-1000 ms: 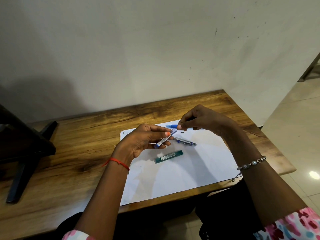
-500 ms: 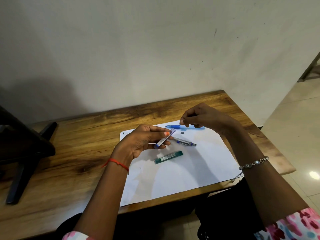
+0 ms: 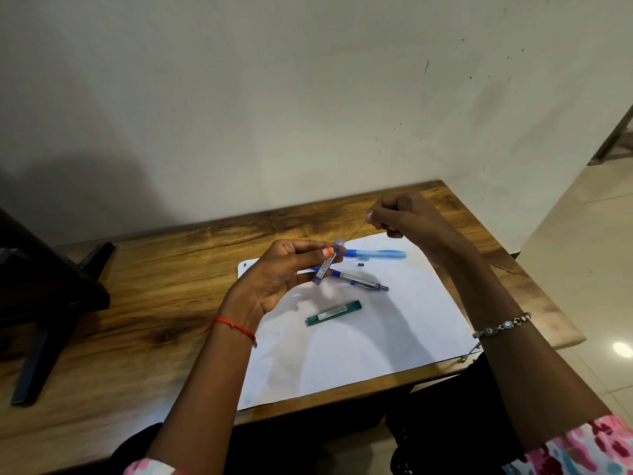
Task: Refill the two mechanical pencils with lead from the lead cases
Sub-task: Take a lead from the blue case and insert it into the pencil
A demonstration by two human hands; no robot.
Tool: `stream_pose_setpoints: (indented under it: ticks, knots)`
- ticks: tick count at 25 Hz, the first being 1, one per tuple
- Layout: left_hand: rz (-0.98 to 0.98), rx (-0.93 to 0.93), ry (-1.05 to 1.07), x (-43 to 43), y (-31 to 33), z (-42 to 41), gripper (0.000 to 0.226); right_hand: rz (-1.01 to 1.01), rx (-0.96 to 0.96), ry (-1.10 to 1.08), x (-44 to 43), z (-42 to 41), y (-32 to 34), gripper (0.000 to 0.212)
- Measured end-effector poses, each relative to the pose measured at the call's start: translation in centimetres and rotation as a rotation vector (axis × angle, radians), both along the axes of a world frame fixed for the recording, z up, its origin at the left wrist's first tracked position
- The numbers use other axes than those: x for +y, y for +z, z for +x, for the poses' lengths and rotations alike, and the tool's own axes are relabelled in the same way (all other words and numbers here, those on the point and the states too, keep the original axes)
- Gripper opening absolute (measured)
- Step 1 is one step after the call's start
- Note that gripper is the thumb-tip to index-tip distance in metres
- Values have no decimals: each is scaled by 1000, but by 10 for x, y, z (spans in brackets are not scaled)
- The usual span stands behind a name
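Left hand (image 3: pixel 281 275) tilts the case (image 3: pixel 328 264) mouth-up so right hand (image 3: pixel 404 216) pinches a lead (image 3: pixel 356 231) clear.

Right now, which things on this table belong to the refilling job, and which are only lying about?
Belong to the job:
clear lead case in left hand
lead stick in right hand
light blue pencil
dark blue pencil
green lead case
small dark cap

Only lying about:
white paper sheet
black stand

Clear blue lead case (image 3: pixel 328 263), tilted, with a thin lead (image 3: pixel 357 231) rising from its open top. Beyond it on the white paper (image 3: pixel 359 354) lies the light-blue pencil (image 3: pixel 375 253); the silver-and-blue pencil (image 3: pixel 359 281) and green lead case (image 3: pixel 334 313) lie nearer.
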State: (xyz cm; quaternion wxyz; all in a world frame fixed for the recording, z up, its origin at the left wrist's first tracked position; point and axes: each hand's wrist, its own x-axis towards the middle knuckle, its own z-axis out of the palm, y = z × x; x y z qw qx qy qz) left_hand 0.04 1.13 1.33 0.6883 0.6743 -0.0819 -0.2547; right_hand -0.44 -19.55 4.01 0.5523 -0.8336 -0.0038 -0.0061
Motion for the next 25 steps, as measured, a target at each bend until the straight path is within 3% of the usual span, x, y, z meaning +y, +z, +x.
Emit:
stream_pose_setpoints:
  ticks: [5,10,14,17,21,25]
  knots:
    - [10,-13,-1,-1,-2,1,16,-50,33,57,8,2,-2,21]
    - [-8,-34,31,0,-4,3,15,368,117,50,2,6,-6,33]
    - [-28,-51,61,1,-5,4,15,615,57,29,0,9,-6,18]
    - [-28,-52,73,0,-3,3,15,643,93,-9,1,8,-6,18]
    - [-15,-51,92,0,-2,3,15,802,314,-145,-3,9,-9,27]
    - [-1,-48,103,1,-4,4,15,746,243,-135,-1,8,-7,18]
